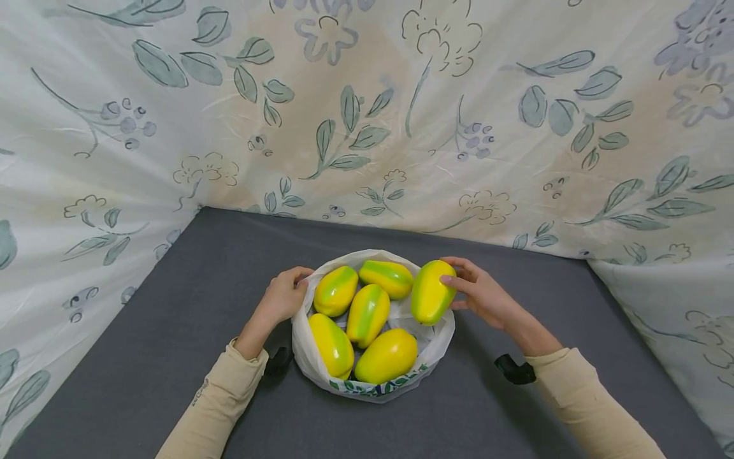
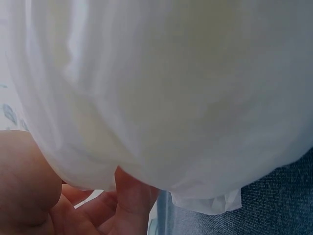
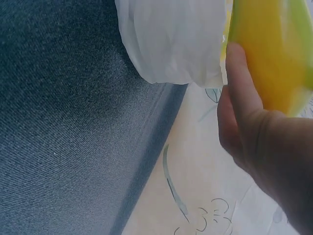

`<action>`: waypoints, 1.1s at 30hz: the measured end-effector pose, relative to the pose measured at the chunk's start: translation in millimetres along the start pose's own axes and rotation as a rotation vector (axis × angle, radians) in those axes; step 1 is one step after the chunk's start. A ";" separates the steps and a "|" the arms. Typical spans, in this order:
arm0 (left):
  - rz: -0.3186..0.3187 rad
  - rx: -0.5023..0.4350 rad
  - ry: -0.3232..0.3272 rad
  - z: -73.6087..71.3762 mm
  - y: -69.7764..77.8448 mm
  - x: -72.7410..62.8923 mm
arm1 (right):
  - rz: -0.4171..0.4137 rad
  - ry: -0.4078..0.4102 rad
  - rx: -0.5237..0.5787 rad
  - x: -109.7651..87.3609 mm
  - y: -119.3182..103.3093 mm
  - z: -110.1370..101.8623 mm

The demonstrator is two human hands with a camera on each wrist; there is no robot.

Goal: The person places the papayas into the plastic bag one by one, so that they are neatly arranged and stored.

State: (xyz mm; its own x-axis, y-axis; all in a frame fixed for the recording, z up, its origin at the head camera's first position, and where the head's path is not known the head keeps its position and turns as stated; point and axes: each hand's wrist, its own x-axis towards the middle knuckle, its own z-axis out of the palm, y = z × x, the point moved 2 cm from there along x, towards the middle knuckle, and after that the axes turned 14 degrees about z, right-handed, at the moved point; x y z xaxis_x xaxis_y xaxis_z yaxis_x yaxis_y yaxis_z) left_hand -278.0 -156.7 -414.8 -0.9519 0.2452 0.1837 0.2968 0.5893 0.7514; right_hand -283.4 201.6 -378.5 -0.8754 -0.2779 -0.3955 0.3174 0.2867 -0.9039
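A white plastic bag stands with its mouth spread wide on the dark cloth. Several glossy yellow-green papayas lie inside it. At the bag's left rim, my left hand grips the plastic between thumb and fingers; the left wrist view has the bag's side covering part of that hand. Over the right rim, my right hand holds one more papaya, thumb on its near face and fingers behind. The right wrist view shows this papaya beside the white plastic.
Dark grey cloth covers the table under the bag. Light floral fabric hangs behind it and along both sides. A dark wrist camera mount sits below the right wrist, and another below the left.
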 end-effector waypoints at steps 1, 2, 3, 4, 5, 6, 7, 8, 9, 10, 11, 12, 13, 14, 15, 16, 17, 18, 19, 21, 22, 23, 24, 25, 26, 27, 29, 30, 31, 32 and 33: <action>0.000 0.001 0.002 0.1 0.1 0.2 | 0.002 -0.012 -0.008 0.2 0.4 0.0; 0.000 0.001 0.002 0.4 0.3 0.3 | 0.005 -0.024 -0.016 0.4 0.6 0.1; 0.000 0.003 0.003 0.4 0.4 0.4 | 0.008 -0.037 -0.029 0.5 0.7 0.2; 0.001 0.004 0.005 0.4 0.7 0.5 | 0.010 -0.052 -0.040 0.7 0.8 0.3; 0.002 0.004 0.006 0.4 1.0 0.5 | 0.015 -0.065 -0.051 0.8 1.0 0.5; 0.004 0.006 0.008 0.3 1.5 0.3 | 0.018 -0.076 -0.065 0.9 1.2 0.7; 0.006 0.008 0.009 0.3 1.9 0.4 | 0.019 -0.087 -0.077 0.9 1.2 1.0; 0.007 0.008 0.009 0.4 2.2 0.2 | 0.020 -0.096 -0.088 0.7 1.2 1.5; 0.007 0.008 0.010 0.4 2.4 0.3 | 0.021 -0.102 -0.098 0.5 1.3 1.8; 0.007 0.008 0.010 0.6 2.5 0.3 | 0.024 -0.103 -0.106 0.5 1.6 2.0; 0.007 0.008 0.010 0.8 2.4 0.4 | 0.029 -0.101 -0.116 0.7 2.0 2.2; 0.006 0.007 0.010 1.0 2.2 0.6 | 0.034 -0.097 -0.126 1.0 2.6 2.2; 0.004 0.005 0.010 1.2 2.2 0.8 | 0.042 -0.095 -0.132 1.3 3.2 2.3; 0.001 0.002 0.010 1.2 2.3 0.8 | 0.050 -0.091 -0.139 1.7 3.8 2.3; -0.001 0.000 0.011 1.3 2.7 0.8 | 0.058 -0.089 -0.142 2.1 4.4 2.4; 0.001 -0.001 0.012 1.2 3.0 0.7 | 0.066 -0.088 -0.147 2.5 4.9 2.4; 0.002 -0.002 0.014 1.1 3.6 0.7 | 0.072 -0.089 -0.148 2.7 5.3 2.5; 0.006 -0.003 0.015 1.1 3.7 0.6 | 0.076 -0.089 -0.149 2.7 5.5 2.5; 0.015 0.000 0.021 0.9 4.8 0.2 | 0.080 -0.090 -0.148 2.7 5.6 2.5; 0.025 -0.002 0.024 1.1 4.8 0.1 | 0.086 -0.090 -0.148 2.7 5.7 2.5; 0.030 -0.002 0.024 1.2 4.9 0.2 | 0.088 -0.087 -0.151 2.8 5.9 2.3; 0.028 -0.002 0.025 1.5 4.8 0.3 | 0.090 -0.085 -0.154 3.0 6.2 2.1; 0.026 -0.002 0.025 1.8 4.8 0.5 | 0.093 -0.083 -0.159 3.2 6.5 1.9; 0.022 -0.001 0.024 2.1 4.9 0.7 | 0.096 -0.081 -0.165 3.5 7.0 1.7; 0.013 -0.004 0.019 2.5 4.0 1.3 | 0.100 -0.079 -0.173 3.8 7.6 1.4; 0.009 -0.001 0.018 2.5 4.1 1.5 | 0.105 -0.077 -0.182 4.0 8.2 1.1; 0.005 0.006 0.017 2.9 4.1 2.0 | 0.116 -0.083 -0.191 4.1 9.1 0.4; 0.005 0.008 0.015 2.9 4.1 2.4 | 0.122 -0.087 -0.194 4.0 9.4 0.1; 0.005 0.011 0.016 2.9 4.0 2.7 | 0.126 -0.094 -0.193 3.8 9.6 -0.2; 0.005 0.012 0.016 2.9 4.2 2.9 | 0.131 -0.101 -0.191 3.6 9.7 -0.6; 0.004 0.012 0.017 2.8 4.5 3.1 | 0.136 -0.109 -0.189 3.3 9.8 -1.0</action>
State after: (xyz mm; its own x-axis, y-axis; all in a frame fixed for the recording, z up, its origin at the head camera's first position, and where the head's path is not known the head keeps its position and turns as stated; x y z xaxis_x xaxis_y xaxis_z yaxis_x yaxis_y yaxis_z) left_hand -279.4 -151.1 -412.7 -0.9519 0.2348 0.1970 0.3012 0.5974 0.7433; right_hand -283.6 204.4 -388.5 -0.7818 -0.3189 -0.5359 0.3469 0.4917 -0.7987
